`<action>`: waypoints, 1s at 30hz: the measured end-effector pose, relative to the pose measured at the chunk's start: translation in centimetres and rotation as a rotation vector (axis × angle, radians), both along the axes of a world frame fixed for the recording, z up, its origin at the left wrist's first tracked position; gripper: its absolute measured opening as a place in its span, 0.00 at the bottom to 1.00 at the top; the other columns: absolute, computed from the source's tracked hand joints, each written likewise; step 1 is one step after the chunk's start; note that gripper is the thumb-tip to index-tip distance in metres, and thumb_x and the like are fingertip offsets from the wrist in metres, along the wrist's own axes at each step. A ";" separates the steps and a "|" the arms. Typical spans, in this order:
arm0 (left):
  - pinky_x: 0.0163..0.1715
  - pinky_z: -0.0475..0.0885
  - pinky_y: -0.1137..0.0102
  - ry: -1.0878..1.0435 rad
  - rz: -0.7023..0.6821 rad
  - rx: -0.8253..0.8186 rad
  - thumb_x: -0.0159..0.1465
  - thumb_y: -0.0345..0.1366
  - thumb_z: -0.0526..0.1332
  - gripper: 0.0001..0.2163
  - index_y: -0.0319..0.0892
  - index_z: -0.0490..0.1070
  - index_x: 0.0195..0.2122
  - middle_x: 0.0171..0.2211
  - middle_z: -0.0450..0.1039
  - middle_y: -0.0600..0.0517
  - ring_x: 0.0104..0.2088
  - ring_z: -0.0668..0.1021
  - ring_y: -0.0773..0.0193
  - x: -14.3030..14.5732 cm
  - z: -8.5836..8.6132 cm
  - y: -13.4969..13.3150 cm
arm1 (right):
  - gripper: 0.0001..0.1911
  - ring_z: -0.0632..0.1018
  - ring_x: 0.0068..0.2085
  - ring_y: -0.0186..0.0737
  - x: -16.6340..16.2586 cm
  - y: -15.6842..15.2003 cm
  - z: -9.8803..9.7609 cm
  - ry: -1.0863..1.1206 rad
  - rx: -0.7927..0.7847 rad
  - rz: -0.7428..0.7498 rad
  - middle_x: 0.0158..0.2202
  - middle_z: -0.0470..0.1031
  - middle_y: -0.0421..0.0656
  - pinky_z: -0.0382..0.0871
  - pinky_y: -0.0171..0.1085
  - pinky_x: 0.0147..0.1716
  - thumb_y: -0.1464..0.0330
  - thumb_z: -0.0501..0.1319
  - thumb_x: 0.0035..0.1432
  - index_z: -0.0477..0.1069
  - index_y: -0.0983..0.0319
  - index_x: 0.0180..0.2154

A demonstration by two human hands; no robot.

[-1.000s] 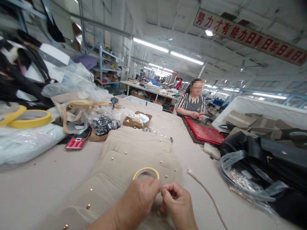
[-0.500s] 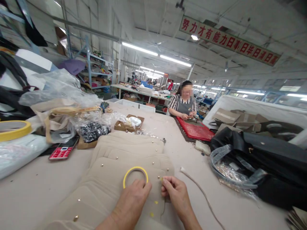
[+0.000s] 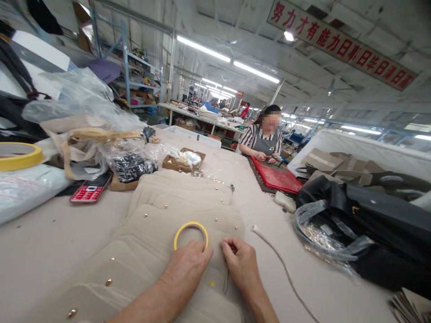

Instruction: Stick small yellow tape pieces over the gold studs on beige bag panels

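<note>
My left hand (image 3: pixel 192 267) is closed around the lower rim of a narrow roll of yellow tape (image 3: pixel 190 224). Under it lie overlapping beige fabric panels (image 3: pixel 188 214) with gold studs (image 3: pixel 108 282) spaced along them. At the right edge of these panels, my right hand (image 3: pixel 240 260) is pinched with thumb against forefinger. What its fingertips hold, if anything, is hidden. A dark thread or thin edge hangs below that hand. One small yellow scrap (image 3: pixel 211 283) sits on the fabric between my wrists.
A cord (image 3: pixel 284 262) lies to the right, before a black bag (image 3: pixel 387 224). A red board (image 3: pixel 274 174) rests near a person (image 3: pixel 264 137) across the table. Leftward are a red-keyed phone (image 3: pixel 89 190), plastic-wrapped goods (image 3: pixel 133 166) and a wider yellow tape roll (image 3: pixel 23 157).
My right hand has shifted slightly left and up, over where a stud showed. The yellow bit at its fingertips and one scrap on the fabric no longer show. The view has tilted slightly.
</note>
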State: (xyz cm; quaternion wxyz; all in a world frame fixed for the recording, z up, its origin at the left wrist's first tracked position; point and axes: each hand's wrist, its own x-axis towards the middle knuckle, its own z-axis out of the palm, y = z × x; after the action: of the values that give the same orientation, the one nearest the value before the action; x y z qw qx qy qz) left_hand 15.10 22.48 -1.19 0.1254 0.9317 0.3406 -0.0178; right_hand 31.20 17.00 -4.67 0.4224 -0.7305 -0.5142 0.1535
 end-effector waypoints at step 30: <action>0.39 0.70 0.65 -0.188 0.075 0.130 0.66 0.24 0.48 0.12 0.43 0.69 0.37 0.37 0.73 0.47 0.41 0.74 0.55 -1.0 0.0 1.3 | 0.09 0.76 0.25 0.39 -0.4 -0.4 0.6 -0.184 -0.095 0.054 0.22 0.76 0.39 0.64 0.34 0.28 0.68 0.59 0.58 0.75 0.59 0.27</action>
State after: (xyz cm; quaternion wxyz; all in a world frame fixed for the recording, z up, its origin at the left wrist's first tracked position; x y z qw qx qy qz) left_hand 14.11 23.83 -1.22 0.0965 0.9221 0.3622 0.0964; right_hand 30.84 16.63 -4.05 0.3340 -0.7466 -0.5623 0.1215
